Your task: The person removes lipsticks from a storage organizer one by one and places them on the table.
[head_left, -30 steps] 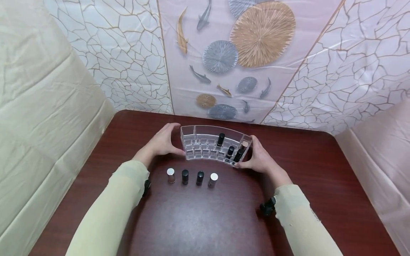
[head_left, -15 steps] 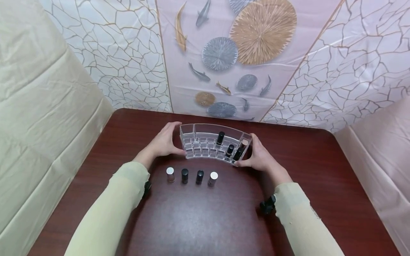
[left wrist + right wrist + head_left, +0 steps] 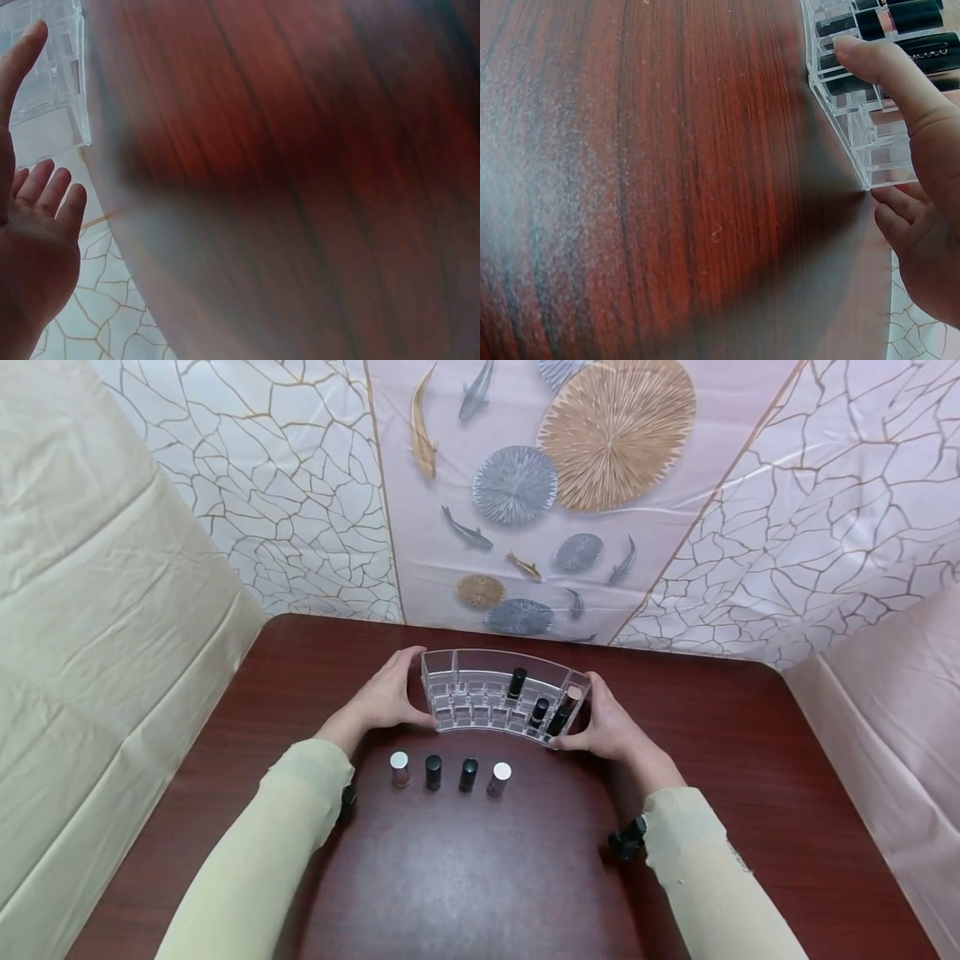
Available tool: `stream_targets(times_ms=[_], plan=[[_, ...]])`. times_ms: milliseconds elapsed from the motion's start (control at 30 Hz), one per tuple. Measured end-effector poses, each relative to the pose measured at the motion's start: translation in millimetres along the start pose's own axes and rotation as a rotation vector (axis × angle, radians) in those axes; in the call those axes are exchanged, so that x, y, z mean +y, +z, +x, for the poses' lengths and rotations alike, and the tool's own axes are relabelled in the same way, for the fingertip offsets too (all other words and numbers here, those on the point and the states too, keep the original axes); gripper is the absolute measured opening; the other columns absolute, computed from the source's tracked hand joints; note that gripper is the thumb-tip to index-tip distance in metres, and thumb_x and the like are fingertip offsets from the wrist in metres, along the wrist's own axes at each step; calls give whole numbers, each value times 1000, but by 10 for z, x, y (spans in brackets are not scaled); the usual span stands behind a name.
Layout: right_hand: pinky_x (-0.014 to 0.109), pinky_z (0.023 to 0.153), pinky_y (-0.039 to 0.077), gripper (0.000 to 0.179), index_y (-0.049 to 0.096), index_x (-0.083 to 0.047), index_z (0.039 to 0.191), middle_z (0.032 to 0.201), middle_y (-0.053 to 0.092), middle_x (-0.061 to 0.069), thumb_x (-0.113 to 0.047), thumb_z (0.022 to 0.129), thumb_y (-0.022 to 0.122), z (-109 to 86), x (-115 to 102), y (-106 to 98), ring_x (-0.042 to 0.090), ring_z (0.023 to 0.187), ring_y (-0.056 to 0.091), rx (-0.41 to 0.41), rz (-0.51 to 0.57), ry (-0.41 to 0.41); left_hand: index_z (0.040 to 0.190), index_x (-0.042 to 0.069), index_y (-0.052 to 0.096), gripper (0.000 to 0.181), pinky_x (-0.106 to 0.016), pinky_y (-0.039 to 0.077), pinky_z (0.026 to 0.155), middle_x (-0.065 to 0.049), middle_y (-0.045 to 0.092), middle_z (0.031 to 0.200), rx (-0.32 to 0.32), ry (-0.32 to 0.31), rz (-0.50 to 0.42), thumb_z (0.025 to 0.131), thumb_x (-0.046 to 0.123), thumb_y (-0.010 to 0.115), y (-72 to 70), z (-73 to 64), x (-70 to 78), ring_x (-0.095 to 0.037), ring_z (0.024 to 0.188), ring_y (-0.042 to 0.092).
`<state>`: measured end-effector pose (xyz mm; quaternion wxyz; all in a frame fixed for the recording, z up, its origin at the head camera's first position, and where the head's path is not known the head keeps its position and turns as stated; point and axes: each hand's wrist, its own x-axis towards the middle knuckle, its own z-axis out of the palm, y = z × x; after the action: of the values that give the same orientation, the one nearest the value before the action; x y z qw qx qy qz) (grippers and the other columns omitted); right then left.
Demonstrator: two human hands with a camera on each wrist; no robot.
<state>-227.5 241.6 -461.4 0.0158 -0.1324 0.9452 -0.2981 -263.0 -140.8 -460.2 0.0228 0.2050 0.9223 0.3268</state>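
A clear, curved lipstick organizer (image 3: pixel 480 703) stands on the table with its stepped slots facing me. My left hand (image 3: pixel 384 692) holds its left end, thumb at the front corner and fingers towards the back; the left wrist view shows that thumb (image 3: pixel 26 56) over the clear plastic. At the opposite end, my right hand (image 3: pixel 611 720) grips the side between thumb and fingers. Black lipstick tubes (image 3: pixel 517 683) and a beige-topped one (image 3: pixel 572 697) fill slots towards the right. In front stand two silver-capped tubes (image 3: pixel 400 768) and two black-capped ones (image 3: pixel 468 774) in a row.
The dark red wood-grain table (image 3: pixel 465 877) ends at a patterned backdrop (image 3: pixel 517 568) close behind the organizer. Pale cloth hangs along the left side (image 3: pixel 112 635) and right side (image 3: pixel 885 735). Black wrist devices (image 3: pixel 628 841) sit under the sleeves.
The head view tilts very slightly, shifting everything a little upward. Both hands stay at the organizer's ends, and the tubes keep their places.
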Motion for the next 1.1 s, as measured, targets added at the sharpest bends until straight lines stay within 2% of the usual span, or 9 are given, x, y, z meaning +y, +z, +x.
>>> stream_targets(times_ms=[300,667,967,1100], plan=[[46,103,36,120,23,-3,141,124,44,15,-44,52,93,-4,-34,-4,28,118,44,-2,11,-12,151,18,17,130,-48,37,105,-11,33,147,-39,-40,71,51,56,89,8,18,36,-26,133,37],[47,100,36,115,25,-4,138,122,44,14,-42,54,93,-14,-41,-17,28,117,45,6,24,-15,150,15,19,123,-46,41,100,-9,36,142,-53,-55,87,55,52,89,-5,29,106,-24,123,44],[48,100,36,114,24,-4,138,123,43,17,-41,55,93,-2,-64,-26,29,116,44,6,32,-11,153,18,11,126,-48,37,105,-10,26,153,-94,-101,177,58,56,84,-23,62,132,-27,135,36],[48,100,36,115,23,-4,139,123,43,17,-40,55,93,-2,-63,2,29,117,44,7,29,-19,153,17,11,125,-48,36,106,-11,24,155,-107,-106,184,59,56,83,-27,34,129,-28,138,33]])
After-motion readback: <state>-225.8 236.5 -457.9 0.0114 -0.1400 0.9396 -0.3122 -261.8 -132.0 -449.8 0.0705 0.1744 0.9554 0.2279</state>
